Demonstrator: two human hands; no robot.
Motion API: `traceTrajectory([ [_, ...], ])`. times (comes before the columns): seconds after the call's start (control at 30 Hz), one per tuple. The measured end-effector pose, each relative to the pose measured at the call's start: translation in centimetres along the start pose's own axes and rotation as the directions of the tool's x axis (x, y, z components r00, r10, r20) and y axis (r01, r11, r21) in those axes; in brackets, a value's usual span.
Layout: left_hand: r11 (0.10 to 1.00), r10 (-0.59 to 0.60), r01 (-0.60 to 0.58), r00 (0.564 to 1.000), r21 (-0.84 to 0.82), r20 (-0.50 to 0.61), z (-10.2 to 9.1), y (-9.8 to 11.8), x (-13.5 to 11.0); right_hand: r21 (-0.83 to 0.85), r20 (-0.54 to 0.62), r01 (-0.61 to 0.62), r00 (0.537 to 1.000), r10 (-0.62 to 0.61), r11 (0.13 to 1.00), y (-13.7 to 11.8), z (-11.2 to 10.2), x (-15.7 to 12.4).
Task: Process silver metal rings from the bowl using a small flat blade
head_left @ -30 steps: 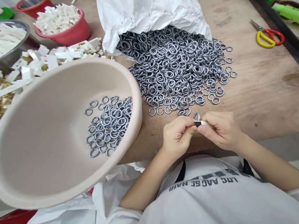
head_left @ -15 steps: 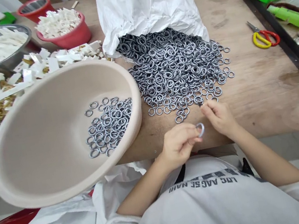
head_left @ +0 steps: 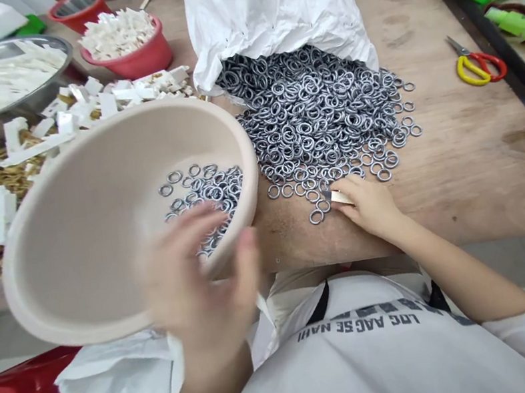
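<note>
The right hand is pinched shut on a small pale strip, its dark tip reaching left among the outer rings of a heap of grey metal rings. The fingers hide part of the strip, and what it is cannot be made out. The heap lies just ahead of that hand on the wooden surface, spilling from a white sack. The left hand is blurred, its fingers spread, in front of a tilted beige bowl. A smaller cluster of rings lies inside the bowl, its lower part hidden behind those fingers. Whether that hand touches the bowl cannot be told.
</note>
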State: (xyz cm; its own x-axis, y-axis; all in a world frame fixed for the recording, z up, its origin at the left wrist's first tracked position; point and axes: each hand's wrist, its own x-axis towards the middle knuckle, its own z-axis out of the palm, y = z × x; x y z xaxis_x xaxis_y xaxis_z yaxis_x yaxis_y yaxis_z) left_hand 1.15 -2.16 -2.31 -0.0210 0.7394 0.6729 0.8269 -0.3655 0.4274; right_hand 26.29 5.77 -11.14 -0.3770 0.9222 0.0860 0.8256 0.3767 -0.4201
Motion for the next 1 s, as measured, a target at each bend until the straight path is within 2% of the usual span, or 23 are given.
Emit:
traceTrajectory([
  [0.03,0.997,0.073,-0.076,0.983,0.007,0.171,1.7,0.5,-0.5,0.033,-0.025,0.005,1.0,-0.004,0.999,0.0,-0.1,-0.1],
  [0.07,0.989,0.14,-0.146,0.924,-0.011,0.356,3.6,0.8,-1.1,0.07,-0.045,0.009,0.999,-0.006,0.998,0.1,-0.2,-0.1],
  [0.1,0.989,0.105,-0.14,0.869,0.037,0.484,5.4,0.9,-1.7,0.107,-0.062,0.007,0.998,-0.001,0.994,0.2,-0.3,-0.2],
  [0.17,0.978,-0.038,-0.085,0.825,0.19,0.564,8.5,0.3,-2.7,0.182,-0.093,-0.015,0.995,0.032,0.983,0.4,-0.4,-0.5],
  [0.2,0.975,-0.061,-0.076,0.811,0.208,0.582,9.7,-0.2,-3.1,0.221,-0.105,-0.028,0.993,0.052,0.975,0.5,-0.5,-0.7],
  [0.27,0.98,-0.055,-0.066,0.811,0.186,0.582,11.0,-1.2,-3.7,0.304,-0.113,-0.036,0.991,0.074,0.952,0.6,-0.4,-1.1],
  [0.33,0.99,-0.029,-0.055,0.817,0.128,0.576,11.2,-1.7,-4.0,0.387,-0.096,-0.018,0.994,0.059,0.922,0.3,-0.1,-1.4],
  [0.43,1.0,-0.021,0.019,0.831,0.009,0.557,10.8,-1.1,-4.0,0.514,-0.052,-0.015,0.997,0.049,0.858,-0.4,0.2,-1.9],
  [0.53,0.942,-0.086,0.241,0.846,-0.234,0.526,10.6,0.2,-3.8,0.651,-0.015,-0.07,0.994,0.105,0.756,-0.8,0.4,-2.2],
  [0.57,0.878,-0.129,0.344,0.84,-0.333,0.527,10.7,0.6,-3.8,0.698,-0.013,-0.074,0.993,0.115,0.712,-0.9,0.4,-2.2],
  [0.63,0.676,-0.202,0.537,0.793,-0.504,0.575,10.8,1.3,-3.7,0.781,-0.032,-0.049,0.993,0.118,0.622,-0.8,0.4,-2.4],
  [0.73,0.349,-0.177,0.736,0.659,-0.58,0.731,11.0,1.7,-3.7,0.852,-0.084,-0.001,0.987,0.14,0.524,-0.8,0.3,-2.8],
  [0.8,0.238,-0.128,0.804,0.582,-0.545,0.803,11.0,1.8,-3.6,0.868,-0.079,-0.01,0.984,0.158,0.497,-0.9,0.1,-3.1],
  [0.83,0.23,-0.117,0.814,0.568,-0.534,0.815,10.9,1.9,-3.6,0.871,-0.062,-0.024,0.985,0.159,0.491,-1.0,-0.1,-3.2],
  [0.87,0.256,-0.112,0.806,0.574,-0.534,0.811,10.8,2.0,-3.5,0.872,-0.043,-0.04,0.987,0.156,0.488,-1.1,-0.2,-3.3],
  [1.0,0.473,-0.041,0.655,0.685,-0.589,0.728,10.3,2.4,-3.3,0.885,0.031,-0.111,0.983,0.18,0.452,-1.1,-0.8,-3.0],
])
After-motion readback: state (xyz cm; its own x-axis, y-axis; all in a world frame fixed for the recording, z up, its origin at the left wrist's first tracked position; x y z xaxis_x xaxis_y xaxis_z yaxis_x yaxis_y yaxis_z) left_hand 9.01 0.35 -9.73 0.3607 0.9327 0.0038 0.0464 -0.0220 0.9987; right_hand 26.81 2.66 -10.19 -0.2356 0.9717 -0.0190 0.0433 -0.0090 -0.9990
